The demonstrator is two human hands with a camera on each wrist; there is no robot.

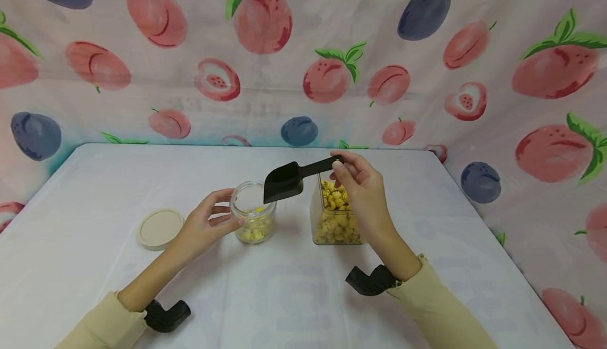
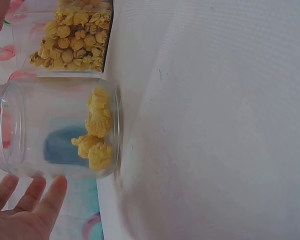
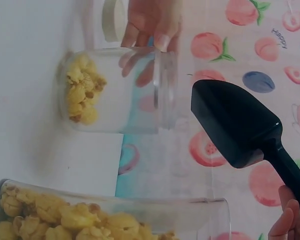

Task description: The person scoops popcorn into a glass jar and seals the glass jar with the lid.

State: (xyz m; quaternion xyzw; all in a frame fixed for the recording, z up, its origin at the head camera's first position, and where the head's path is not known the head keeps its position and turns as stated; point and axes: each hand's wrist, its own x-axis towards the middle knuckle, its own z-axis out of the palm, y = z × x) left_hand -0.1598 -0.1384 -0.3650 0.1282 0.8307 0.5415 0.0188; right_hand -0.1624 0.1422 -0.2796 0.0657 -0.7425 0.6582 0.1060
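Observation:
My left hand (image 1: 208,221) holds a round clear jar (image 2: 55,100) by its side, thumb near the rim and fingers behind. A few pieces of yellow popcorn (image 2: 97,127) lie at the jar's bottom. Between thumb and fingers, my right hand (image 1: 361,183) pinches the handle end of a black scoop (image 1: 284,181). The scoop's blade is tilted, its tip over the jar's right rim in the head view. In the right wrist view no popcorn shows in the blade (image 3: 235,122). Below my right hand stands a square clear container (image 1: 338,228), well filled with popcorn.
A cream round lid (image 1: 160,228) lies flat on the white tabletop (image 1: 265,296), left of the jar. Behind the table hangs a fruit-printed cloth (image 1: 265,101), which also runs down the right side. A black wrist piece (image 1: 372,280) sits at the right sleeve.

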